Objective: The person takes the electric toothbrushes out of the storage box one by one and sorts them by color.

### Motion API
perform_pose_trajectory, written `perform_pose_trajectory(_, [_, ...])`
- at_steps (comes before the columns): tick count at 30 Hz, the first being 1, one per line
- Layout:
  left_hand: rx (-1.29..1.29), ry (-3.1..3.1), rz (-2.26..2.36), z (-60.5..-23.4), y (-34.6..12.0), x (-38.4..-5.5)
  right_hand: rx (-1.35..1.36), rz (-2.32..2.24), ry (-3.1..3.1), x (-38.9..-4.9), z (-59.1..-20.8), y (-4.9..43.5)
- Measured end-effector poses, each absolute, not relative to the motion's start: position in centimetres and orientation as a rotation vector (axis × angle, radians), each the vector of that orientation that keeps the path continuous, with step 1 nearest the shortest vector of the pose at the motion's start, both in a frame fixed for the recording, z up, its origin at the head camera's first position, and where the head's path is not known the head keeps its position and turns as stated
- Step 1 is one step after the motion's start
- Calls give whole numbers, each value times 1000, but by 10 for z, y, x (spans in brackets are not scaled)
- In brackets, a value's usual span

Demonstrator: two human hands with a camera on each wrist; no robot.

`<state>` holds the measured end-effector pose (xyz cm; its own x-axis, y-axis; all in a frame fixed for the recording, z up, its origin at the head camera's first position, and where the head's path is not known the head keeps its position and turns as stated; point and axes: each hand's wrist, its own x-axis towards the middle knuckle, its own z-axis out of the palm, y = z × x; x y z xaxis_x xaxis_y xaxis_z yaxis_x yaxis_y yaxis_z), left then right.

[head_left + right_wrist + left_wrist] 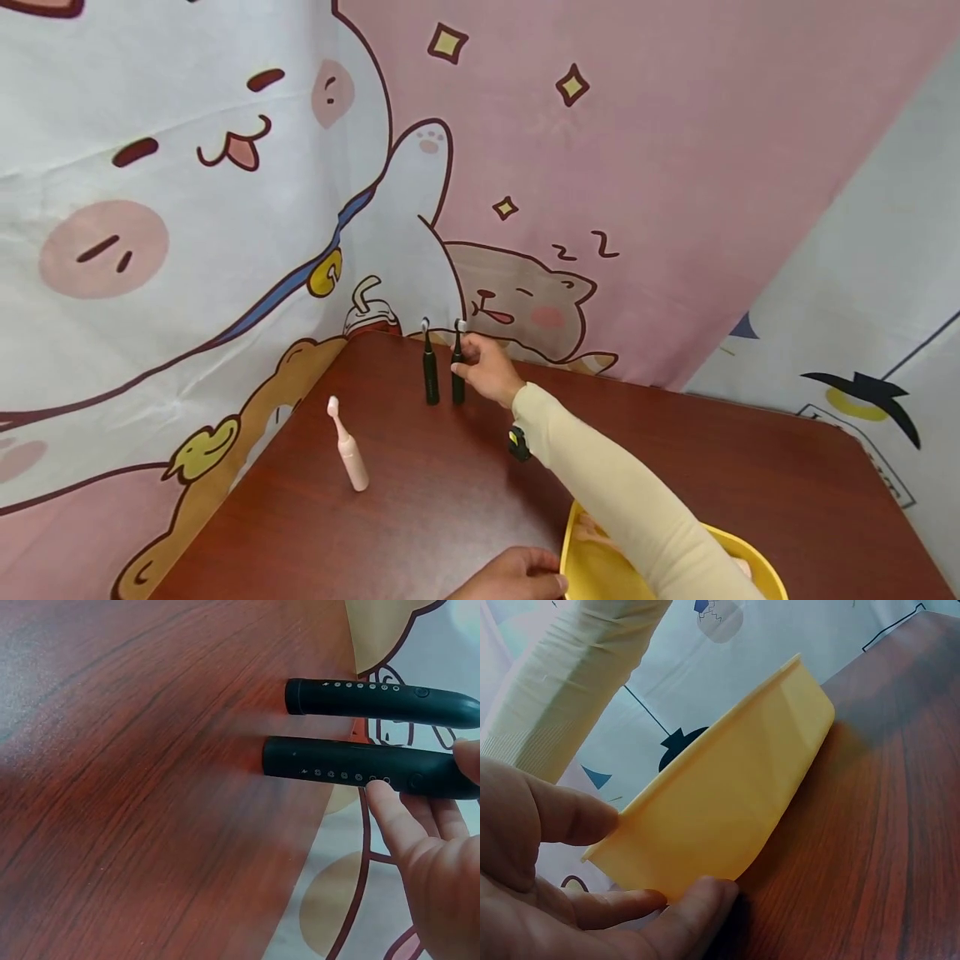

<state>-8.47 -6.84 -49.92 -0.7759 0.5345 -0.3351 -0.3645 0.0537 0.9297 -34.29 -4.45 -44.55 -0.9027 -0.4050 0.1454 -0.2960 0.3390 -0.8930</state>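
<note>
At the back of the table my right hand holds a black electric toothbrush upright, thumb and fingers on its handle. In the right wrist view, this toothbrush shows a row of small icons and a fingertip touching its side. A second black electric toothbrush stands just left of it. My left hand grips the side of a yellow bin, one digit at the rim and others along its lower edge.
A pink electric toothbrush stands at the left of the brown table. Pinkish items lie inside the yellow bin, partly hidden by my right sleeve. Cartoon-printed cloth hangs along the table's back and left edges.
</note>
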Motion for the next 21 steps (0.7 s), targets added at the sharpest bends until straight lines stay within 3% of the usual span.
perform_pose_trajectory(21, [153,1697,1808,-504,-67,-84,-643,-1405,2671,-337,-449,-52])
